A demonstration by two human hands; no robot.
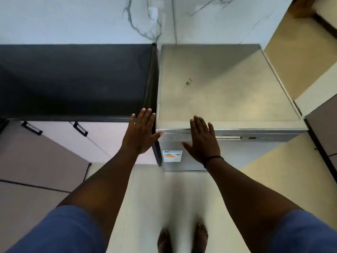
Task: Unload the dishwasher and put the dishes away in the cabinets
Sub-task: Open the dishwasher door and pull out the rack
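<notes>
A silver free-standing dishwasher stands in front of me with its door closed, so no dishes show. Its door carries an energy label at the upper left and a recessed handle under the top edge. My left hand hovers flat with fingers spread, over the gap between the counter and the dishwasher's left corner. My right hand, a black band on its wrist, hovers spread in front of the door's top edge, left of the handle. Both hands hold nothing.
A black countertop runs to the left, with pale cabinet doors and black handles below it. A marble-look wall rises behind. Tan cabinet panels stand on the right. My bare feet are on the pale floor.
</notes>
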